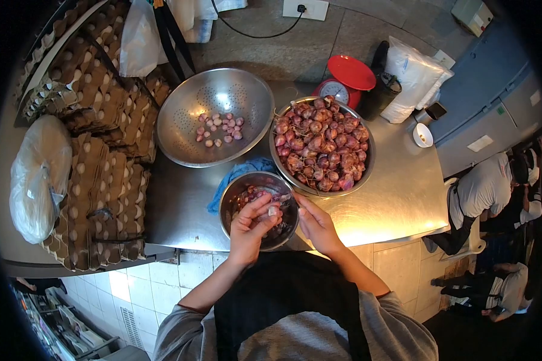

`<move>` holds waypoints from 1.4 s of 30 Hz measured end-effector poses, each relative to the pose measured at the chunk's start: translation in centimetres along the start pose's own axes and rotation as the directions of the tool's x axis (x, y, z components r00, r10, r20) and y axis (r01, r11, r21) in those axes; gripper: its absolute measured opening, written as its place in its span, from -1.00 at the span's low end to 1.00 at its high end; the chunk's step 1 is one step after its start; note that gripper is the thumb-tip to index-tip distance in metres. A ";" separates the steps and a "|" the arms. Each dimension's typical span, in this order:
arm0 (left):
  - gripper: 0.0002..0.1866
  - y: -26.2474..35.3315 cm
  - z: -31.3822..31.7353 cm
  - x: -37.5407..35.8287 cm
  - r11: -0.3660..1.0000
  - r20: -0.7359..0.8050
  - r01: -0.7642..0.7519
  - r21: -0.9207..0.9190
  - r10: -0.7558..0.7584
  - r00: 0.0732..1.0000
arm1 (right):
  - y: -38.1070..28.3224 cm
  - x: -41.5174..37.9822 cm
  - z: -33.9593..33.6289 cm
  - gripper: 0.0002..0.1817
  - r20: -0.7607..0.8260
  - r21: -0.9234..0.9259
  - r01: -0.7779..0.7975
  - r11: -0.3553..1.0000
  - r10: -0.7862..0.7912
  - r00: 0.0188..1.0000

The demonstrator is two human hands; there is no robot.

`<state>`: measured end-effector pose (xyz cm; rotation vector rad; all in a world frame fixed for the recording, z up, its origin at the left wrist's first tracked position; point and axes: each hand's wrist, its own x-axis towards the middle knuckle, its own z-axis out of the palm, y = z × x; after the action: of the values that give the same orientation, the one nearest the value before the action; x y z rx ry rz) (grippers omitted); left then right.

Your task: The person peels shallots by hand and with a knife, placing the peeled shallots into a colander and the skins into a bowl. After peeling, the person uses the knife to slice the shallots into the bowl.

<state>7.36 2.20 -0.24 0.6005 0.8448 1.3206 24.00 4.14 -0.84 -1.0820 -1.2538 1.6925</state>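
My left hand (247,228) is closed on a pale, peeled shallot (274,211), pinched at the fingertips over a steel bowl (224,207). Inside that bowl lie shallot skins (247,195), partly hidden by my fingers. Over the bowl's right rim is my right hand (319,227), its fingers closed together. A thin bit shows by its fingertips, too small to make out. Behind the bowl stands a large basin (372,157) heaped with unpeeled red shallots (322,141). To its left, a steel colander (180,129) holds several peeled shallots (226,125).
A blue cloth (226,183) lies beside the small bowl on the steel table (403,198). Stacked egg trays (108,198) and a plastic bag (39,180) crowd the left. A red scale (350,72) and a white bowl (422,135) stand behind. Other people (484,183) are at right.
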 end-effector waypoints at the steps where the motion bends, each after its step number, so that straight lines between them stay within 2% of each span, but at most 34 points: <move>1: -0.56 0.1 0.1 0.1 1.000 -0.004 0.018 -0.017 -0.018 1.000 | -0.1 -0.2 0.1 -0.57 0.027 -0.038 0.007 0.999 -0.006 1.000; 3: -0.55 -0.1 -0.2 0.2 1.000 0.000 0.003 -0.025 -0.003 1.000 | -0.2 -0.9 0.3 -0.56 0.081 -0.112 0.025 0.993 -0.016 0.997; 4: -0.55 -0.2 -0.4 0.2 1.000 0.002 -0.004 -0.029 0.004 1.000 | 0.1 -0.8 0.6 -0.55 0.074 -0.231 0.172 0.958 -0.159 0.985; 6: -0.54 -0.5 -0.8 0.3 0.995 0.024 -0.044 0.092 0.042 0.999 | 0.8 -0.4 1.5 -0.54 0.110 -0.451 0.428 0.784 -0.427 0.898; 7: -0.54 -0.6 -1.0 0.2 0.986 0.038 -0.063 0.152 0.058 0.998 | -0.4 -0.9 1.4 -0.54 0.146 -0.396 0.274 0.876 -0.235 0.961; 10: -0.55 -0.6 -0.8 0.1 0.991 -0.005 -0.042 0.124 0.043 0.999 | 0.3 -0.4 0.7 -0.54 0.134 -0.410 0.236 0.881 -0.198 0.971; 13: -0.56 0.1 -1.1 0.3 0.986 -0.006 -0.083 0.141 0.085 0.996 | 0.3 -0.3 0.5 -0.55 0.150 -0.345 0.159 0.925 -0.112 0.982; 14: -0.59 0.6 -1.4 0.7 0.985 -0.052 -0.108 0.136 0.116 0.992 | 0.0 -0.5 0.6 -0.55 0.158 -0.331 0.176 0.927 -0.130 0.979; 18: -0.70 4.7 -3.3 5.1 0.856 -0.124 -0.347 0.384 0.420 0.899 | -0.1 -0.7 1.1 -0.55 0.183 -0.275 0.230 0.933 -0.185 0.966; 20: -0.72 7.0 -3.6 7.9 0.775 -0.163 -0.371 0.511 0.512 0.844 | 0.6 -0.5 0.9 -0.55 0.205 -0.289 0.273 0.918 -0.219 0.954; 23: -0.72 8.0 -2.7 11.1 0.691 -0.107 -0.512 0.511 0.642 0.760 | -0.3 -1.0 0.8 -0.55 0.184 -0.249 0.098 0.964 -0.052 0.982; 26: -0.71 6.3 -2.2 13.5 0.671 0.128 -0.478 0.567 0.501 0.856 | 0.1 -1.4 0.7 -0.57 0.144 -0.146 0.030 0.989 -0.009 0.990; 28: -0.76 4.7 -0.2 14.3 0.676 0.211 -0.393 0.624 0.338 0.917 | 0.1 -1.4 0.2 -0.58 0.163 -0.053 -0.051 0.997 0.059 0.985; 30: -0.79 2.6 1.7 15.5 0.549 0.353 -0.507 0.664 0.367 0.861 | -0.2 -1.8 0.3 -0.59 0.152 0.051 -0.027 0.998 0.019 0.988; 32: -0.80 1.6 3.4 16.1 0.510 0.385 -0.473 0.719 0.274 0.881 | -0.1 -2.1 0.3 -0.59 0.149 0.114 -0.010 0.993 -0.007 0.989; 34: -0.72 1.7 4.6 15.8 0.180 0.465 -0.517 0.837 0.265 0.845 | 0.3 -2.1 -0.1 -0.59 0.153 0.134 0.002 0.991 -0.023 0.988; 36: -0.69 1.7 5.0 15.5 -0.191 0.555 -0.521 0.832 0.284 0.782 | 0.7 -2.1 -0.4 -0.59 0.137 0.130 0.006 0.991 -0.024 0.990; 37: -0.66 1.7 5.1 15.3 -0.156 0.521 -0.497 0.854 0.238 0.820 | 0.7 -2.1 -0.5 -0.59 0.127 0.130 0.010 0.991 -0.027 0.992; 40: -0.66 1.7 5.2 15.1 -0.136 0.489 -0.470 0.872 0.222 0.844 | 0.4 -2.2 -0.6 -0.60 0.107 0.115 0.019 0.993 -0.032 0.994; 42: -0.66 1.5 4.0 15.2 -0.061 0.497 -0.500 0.864 0.272 0.824 | 0.5 -2.2 -0.6 -0.59 0.107 0.109 0.021 0.994 -0.033 0.994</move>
<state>10.24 17.70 0.39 2.2671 1.4867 0.9065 25.35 2.20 -0.96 -0.9159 -1.2240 1.7971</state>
